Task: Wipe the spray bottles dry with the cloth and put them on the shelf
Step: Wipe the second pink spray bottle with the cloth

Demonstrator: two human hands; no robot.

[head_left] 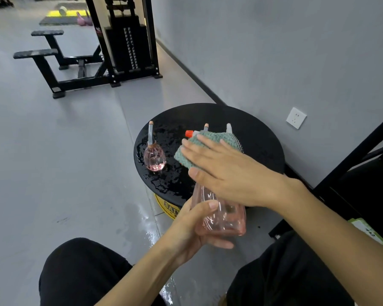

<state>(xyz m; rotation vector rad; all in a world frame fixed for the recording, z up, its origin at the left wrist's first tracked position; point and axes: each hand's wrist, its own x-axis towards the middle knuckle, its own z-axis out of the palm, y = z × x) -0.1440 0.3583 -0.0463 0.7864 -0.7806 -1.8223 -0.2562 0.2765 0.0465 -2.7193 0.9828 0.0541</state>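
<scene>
My left hand grips the base of a clear pink spray bottle, tilted away from me over the near edge of the round black table. My right hand presses a green cloth over the bottle's upper part; its orange nozzle pokes out past the cloth. A small round pink spray bottle stands upright on the wet left side of the table. Behind the cloth, two more nozzle tips show; their bottles are hidden.
Water beads cover the table's left half, and a wet patch shines on the grey floor beneath. A black shelf frame rises at the right by the grey wall. A black weight machine stands far back. My knees are at the bottom.
</scene>
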